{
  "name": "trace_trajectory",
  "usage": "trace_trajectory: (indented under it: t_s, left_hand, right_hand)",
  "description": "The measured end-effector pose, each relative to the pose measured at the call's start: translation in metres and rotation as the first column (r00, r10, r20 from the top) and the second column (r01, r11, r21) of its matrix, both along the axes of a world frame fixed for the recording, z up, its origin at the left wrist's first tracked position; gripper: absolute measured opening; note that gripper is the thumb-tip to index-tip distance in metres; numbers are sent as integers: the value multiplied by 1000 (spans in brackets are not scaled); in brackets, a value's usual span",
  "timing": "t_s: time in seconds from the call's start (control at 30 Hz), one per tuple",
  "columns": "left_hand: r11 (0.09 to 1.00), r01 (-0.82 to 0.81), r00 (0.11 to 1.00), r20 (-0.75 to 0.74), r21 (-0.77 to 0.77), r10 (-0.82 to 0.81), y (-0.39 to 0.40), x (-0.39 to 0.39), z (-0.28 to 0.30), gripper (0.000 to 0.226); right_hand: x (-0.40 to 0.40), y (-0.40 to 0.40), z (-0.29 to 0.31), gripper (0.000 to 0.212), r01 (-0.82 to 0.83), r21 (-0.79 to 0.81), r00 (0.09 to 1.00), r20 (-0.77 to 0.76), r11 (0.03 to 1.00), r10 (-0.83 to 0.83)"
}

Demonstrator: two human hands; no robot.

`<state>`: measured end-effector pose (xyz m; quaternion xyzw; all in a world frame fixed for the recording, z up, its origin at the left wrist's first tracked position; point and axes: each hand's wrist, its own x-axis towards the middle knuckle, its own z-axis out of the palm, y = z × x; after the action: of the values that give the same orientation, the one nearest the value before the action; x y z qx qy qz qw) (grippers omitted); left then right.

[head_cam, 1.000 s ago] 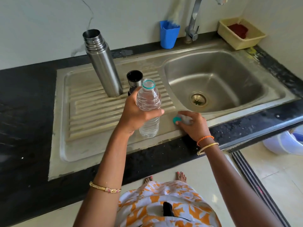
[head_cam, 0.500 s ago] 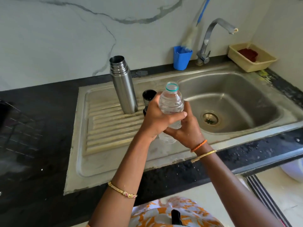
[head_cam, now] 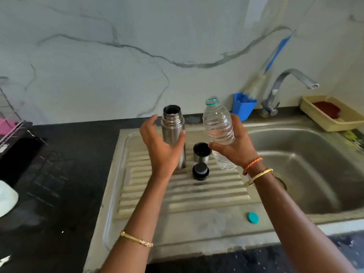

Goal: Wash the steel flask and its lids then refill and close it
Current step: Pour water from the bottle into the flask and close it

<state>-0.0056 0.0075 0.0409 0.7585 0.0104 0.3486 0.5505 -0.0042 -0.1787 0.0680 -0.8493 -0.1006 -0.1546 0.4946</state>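
Note:
The steel flask [head_cam: 173, 125] stands upright and uncapped on the ribbed drainboard [head_cam: 183, 194]. My left hand [head_cam: 159, 148] cups around its body: the thumb touches its right side and the fingers stay spread a little off its left side. My right hand [head_cam: 236, 146] grips a clear plastic water bottle [head_cam: 217, 125], upright and uncapped, just right of the flask. The steel cup lid [head_cam: 201, 153] and the black inner stopper [head_cam: 200, 171] sit on the drainboard between my hands. The bottle's teal cap [head_cam: 253, 218] lies on the sink's front ledge.
The sink basin [head_cam: 307, 174] lies to the right, under a tap [head_cam: 285, 85]. A blue holder [head_cam: 243, 105] with a brush and a yellow tray [head_cam: 332, 117] with a red scrubber stand at the back. Black counter [head_cam: 69, 174] and a wire rack [head_cam: 11, 127] lie left.
The water bottle passed from my left hand to my right hand and rose. My left hand moved to the flask. The teal cap stayed on the front ledge.

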Motion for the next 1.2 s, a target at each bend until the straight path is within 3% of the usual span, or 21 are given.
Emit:
trace_trajectory:
  t_s: [0.07, 0.13, 0.27, 0.37, 0.57, 0.93, 1.2]
  left_hand:
    - [998, 11, 995, -104, 69, -4, 10, 15, -13, 92]
    - [990, 133, 966, -229, 43, -120, 17, 30, -16, 104]
    - [942, 320, 883, -328, -104, -336, 25, 51, -19, 83]
    - [921, 338, 861, -330, -196, -386, 26, 56, -23, 66]
    - [912, 347, 854, -329, -221, -404, 27, 55, -21, 58]
    - [896, 378, 828, -348, -233, -439, 31, 55, -20, 63]
    - [895, 381, 824, -354, -230, -442, 31, 53, -19, 61]
  right_hand:
    - [12, 1, 2, 70, -1, -37, 1000, 2, 999, 1]
    - [26, 6, 6, 72, -3, -80, 1000, 17, 997, 4]
    - [51, 16, 14, 76, -4, -180, 999, 35, 984, 10]
    - [61, 16, 17, 77, -5, -268, 999, 45, 964, 18]
    - [73, 15, 17, 83, 56, -423, 998, 61, 904, -34]
    - [73, 15, 27, 84, 148, -649, 988, 131, 747, -82]
    - [72, 17, 34, 85, 246, -695, 967, 226, 676, -119]
